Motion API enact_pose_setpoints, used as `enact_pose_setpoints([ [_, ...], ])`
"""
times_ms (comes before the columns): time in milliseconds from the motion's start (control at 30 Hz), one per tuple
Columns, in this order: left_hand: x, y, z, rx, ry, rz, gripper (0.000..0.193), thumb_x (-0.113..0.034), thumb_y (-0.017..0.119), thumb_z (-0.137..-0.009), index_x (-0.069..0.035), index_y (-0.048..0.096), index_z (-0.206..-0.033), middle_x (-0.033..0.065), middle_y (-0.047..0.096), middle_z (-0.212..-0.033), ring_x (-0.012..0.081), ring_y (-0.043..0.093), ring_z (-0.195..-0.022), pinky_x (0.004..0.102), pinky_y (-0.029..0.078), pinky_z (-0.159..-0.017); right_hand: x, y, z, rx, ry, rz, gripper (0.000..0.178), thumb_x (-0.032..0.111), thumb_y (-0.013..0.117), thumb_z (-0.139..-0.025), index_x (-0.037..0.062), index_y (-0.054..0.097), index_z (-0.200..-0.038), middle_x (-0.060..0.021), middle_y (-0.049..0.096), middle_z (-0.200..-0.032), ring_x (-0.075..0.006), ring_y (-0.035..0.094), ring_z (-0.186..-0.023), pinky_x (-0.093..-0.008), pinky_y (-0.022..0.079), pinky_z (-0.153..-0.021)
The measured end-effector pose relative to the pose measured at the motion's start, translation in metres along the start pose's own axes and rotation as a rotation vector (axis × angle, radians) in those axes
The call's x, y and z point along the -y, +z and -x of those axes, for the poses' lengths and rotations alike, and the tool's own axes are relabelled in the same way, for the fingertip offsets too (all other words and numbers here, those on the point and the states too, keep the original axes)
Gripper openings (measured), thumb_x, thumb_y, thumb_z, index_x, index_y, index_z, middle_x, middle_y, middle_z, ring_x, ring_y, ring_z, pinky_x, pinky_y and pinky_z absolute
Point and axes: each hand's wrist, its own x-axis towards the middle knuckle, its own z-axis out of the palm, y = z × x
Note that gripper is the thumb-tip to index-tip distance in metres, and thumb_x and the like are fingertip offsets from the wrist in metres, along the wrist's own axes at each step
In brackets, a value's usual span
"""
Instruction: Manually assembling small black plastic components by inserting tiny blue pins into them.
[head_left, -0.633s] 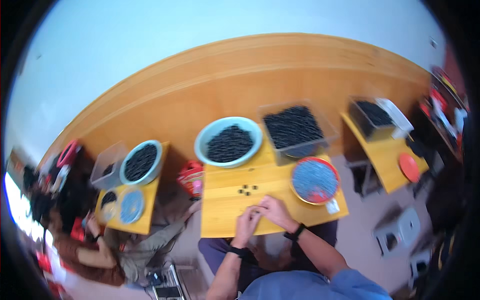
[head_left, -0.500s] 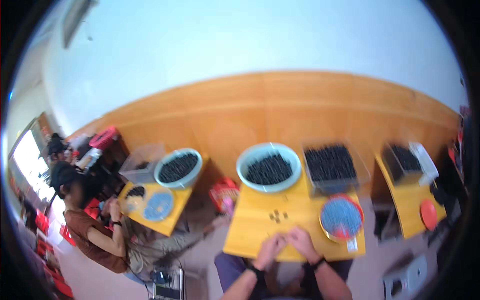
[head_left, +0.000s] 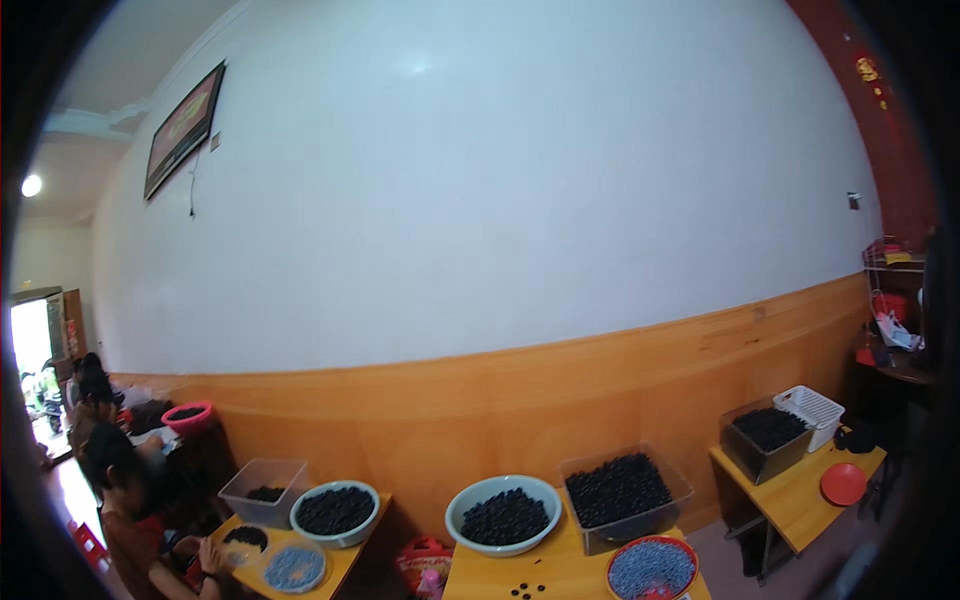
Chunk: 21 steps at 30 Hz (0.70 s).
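Colours and patterns at the work area: the surface (head_left: pixel 478 578) is yellow; the basin (head_left: pixel 500 549) is pale grey-green, the basin pieces (head_left: pixel 505 518) black. The bin (head_left: pixel 600 541) is colourless and transparent, the bin pieces (head_left: pixel 617 490) black. The bowl (head_left: pixel 694 562) is red-rimmed; its filling (head_left: pixel 650 568) is a speckled blue-grey. The loose pieces (head_left: pixel 527 591) are black, the dish (head_left: pixel 843 484) plain red, the basket (head_left: pixel 824 436) white and latticed, the panelling (head_left: pixel 400 410) orange-brown, the upper wall (head_left: pixel 500 200) plain greyish white.

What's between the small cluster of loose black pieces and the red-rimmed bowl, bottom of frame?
In the head view, only bare yellow tabletop shows between the loose black pieces and the red-rimmed bowl.
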Motion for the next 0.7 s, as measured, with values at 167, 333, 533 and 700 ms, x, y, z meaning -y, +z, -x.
enact_pose_setpoints([
  [167,-0.003,0.001,0.001,-0.092,-0.073,-0.066,0.027,-0.023,0.074,-0.094,-0.006,0.065,-0.113,0.0128,0.063,-0.077,0.0239,0.06,-0.067,0.0367,0.051,-0.064,-0.004,0.002,-0.011,0.142,0.039,-0.104,0.005,0.007,0.07,-0.093,0.0033,0.066,-0.095,-0.0066,0.07,-0.087,-0.0143,0.066,-0.086,-0.0283,0.054,-0.077],
  [333,0.017,0.01,0.0,-0.065,0.002,-0.082,0.028,-0.025,0.072,-0.096,-0.007,0.064,-0.115,0.0135,0.065,-0.082,0.0238,0.062,-0.07,0.0365,0.052,-0.066,-0.029,-0.006,-0.012,0.136,0.039,-0.164,0.006,0.007,0.07,-0.093,0.0026,0.067,-0.096,-0.008,0.072,-0.092,-0.0156,0.068,-0.089,-0.0294,0.054,-0.079],
  [533,0.017,0.02,0.003,-0.129,0.117,-0.032,0.025,-0.013,0.072,-0.095,-0.004,0.062,-0.116,0.0091,0.06,-0.082,0.0191,0.057,-0.071,0.0324,0.05,-0.067,-0.067,-0.018,-0.023,0.133,-0.008,-0.176,0.009,0.008,0.069,-0.095,-0.0001,0.067,-0.097,-0.0093,0.073,-0.091,-0.0173,0.069,-0.088,-0.0312,0.055,-0.082],
  [700,0.0,0.006,0.001,0.011,-0.084,0.008,0.018,-0.006,0.066,-0.098,-0.004,0.062,-0.115,0.0016,0.05,-0.083,0.0146,0.052,-0.077,0.0282,0.052,-0.078,-0.056,-0.011,-0.019,0.122,-0.039,-0.134,0.01,0.009,0.067,-0.096,-0.0003,0.067,-0.094,-0.0094,0.073,-0.09,-0.017,0.069,-0.085,-0.0323,0.055,-0.08],
])
